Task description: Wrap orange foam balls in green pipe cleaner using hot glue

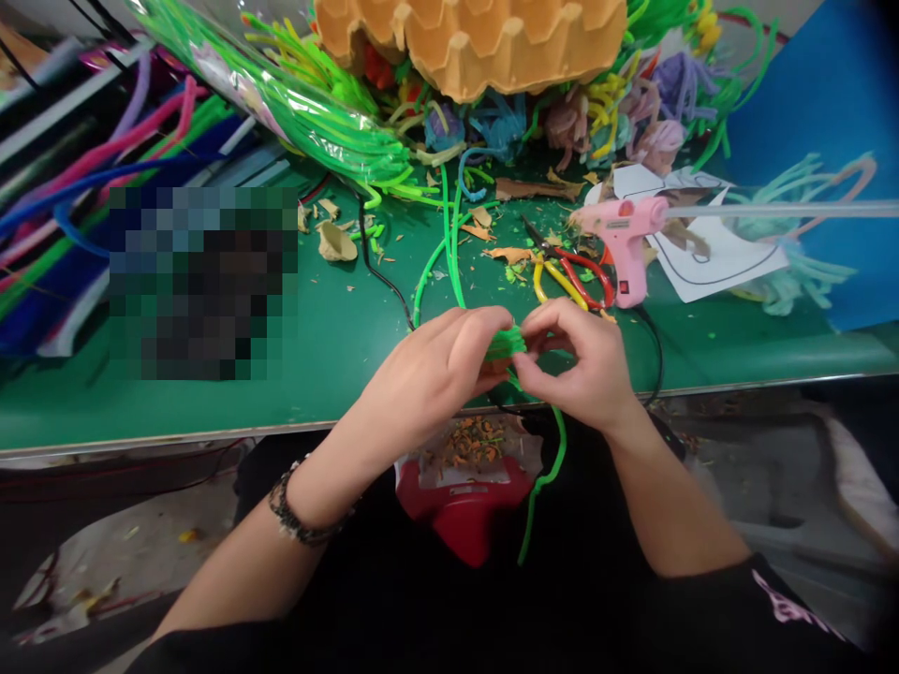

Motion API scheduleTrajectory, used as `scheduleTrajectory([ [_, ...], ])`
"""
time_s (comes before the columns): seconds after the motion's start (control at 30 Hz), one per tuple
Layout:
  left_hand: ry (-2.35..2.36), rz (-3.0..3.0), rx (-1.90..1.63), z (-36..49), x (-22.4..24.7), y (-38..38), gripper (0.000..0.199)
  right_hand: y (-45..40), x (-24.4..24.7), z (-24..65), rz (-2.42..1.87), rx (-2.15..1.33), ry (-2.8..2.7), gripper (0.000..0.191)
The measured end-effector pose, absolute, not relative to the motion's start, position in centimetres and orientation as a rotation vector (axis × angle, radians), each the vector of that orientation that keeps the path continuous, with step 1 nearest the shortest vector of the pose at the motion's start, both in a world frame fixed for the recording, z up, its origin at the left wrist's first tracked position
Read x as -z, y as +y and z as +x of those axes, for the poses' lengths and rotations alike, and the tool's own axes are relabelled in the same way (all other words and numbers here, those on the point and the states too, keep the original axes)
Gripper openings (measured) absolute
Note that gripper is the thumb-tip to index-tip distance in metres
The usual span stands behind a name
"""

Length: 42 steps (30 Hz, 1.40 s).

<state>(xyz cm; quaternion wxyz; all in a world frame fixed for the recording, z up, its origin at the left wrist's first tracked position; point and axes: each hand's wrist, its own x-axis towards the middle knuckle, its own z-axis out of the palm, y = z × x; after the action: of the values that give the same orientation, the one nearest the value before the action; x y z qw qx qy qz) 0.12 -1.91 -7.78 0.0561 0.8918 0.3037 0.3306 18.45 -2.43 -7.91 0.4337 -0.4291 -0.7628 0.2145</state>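
Note:
Close to the table's front edge, my left hand (449, 360) is closed around a short bundle of green pipe cleaners (507, 343). My right hand (577, 356) pinches the bundle's right end between thumb and fingertips. One green strand (560, 440) hangs from the hands below the table edge, and other long green stems (450, 243) rise behind my left hand across the tabletop. Just beyond my right hand lie yellow-handled pliers (558, 283) and red-handled pliers (590, 278), beside a pink glue gun (625, 239) with a clear glue stick in its back.
A cardboard egg tray (484, 42) sits at the back on colourful pipe-cleaner pieces. Plastic-wrapped green stems (330, 131) lie left of it. Paper cutouts (730, 248) lie at right. Brown scraps litter the green table (337, 337). A red dustpan-like container (464, 496) with scraps is below.

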Motion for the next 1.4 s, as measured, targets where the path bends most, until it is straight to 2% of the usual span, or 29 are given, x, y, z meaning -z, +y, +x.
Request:
scheduleTrajectory([
  [0.2, 0.915, 2.759, -0.997, 0.0, 7.6, -2.0, 0.031, -2.4, 8.0, 18.2, -1.067, -0.508, -1.922, 0.012],
  [0.47, 0.857, 2.806, -1.004, 0.4, 7.5, -2.1, 0.021, -2.4, 8.1, 18.2, -1.083, -0.564, -1.907, 0.015],
  [0.57, 0.825, 2.672, -1.005, 0.2, 7.5, -1.8, 0.028, -2.5, 7.8, 18.4, -1.045, -0.617, -1.868, 0.014],
  [0.67, 0.772, 2.47, -1.079, -0.1, 7.8, -1.4, 0.039, -2.9, 7.5, 18.5, -0.953, -0.703, -1.721, 0.002],
  [0.93, 0.662, 2.157, -1.127, -0.7, 8.8, -0.5, 0.059, -3.3, 7.6, 18.3, -0.9, -0.675, -1.6, 0.016],
  [1.17, 0.7, 2.042, -1.144, -0.7, 8.6, -0.4, 0.054, -3.4, 7.7, 18.3, -0.907, -0.596, -1.694, 0.025],
  [1.4, 0.698, 2.102, -1.178, -0.9, 8.5, -0.1, 0.044, -3.3, 7.9, 18.0, -0.908, -0.534, -1.629, 0.018],
])
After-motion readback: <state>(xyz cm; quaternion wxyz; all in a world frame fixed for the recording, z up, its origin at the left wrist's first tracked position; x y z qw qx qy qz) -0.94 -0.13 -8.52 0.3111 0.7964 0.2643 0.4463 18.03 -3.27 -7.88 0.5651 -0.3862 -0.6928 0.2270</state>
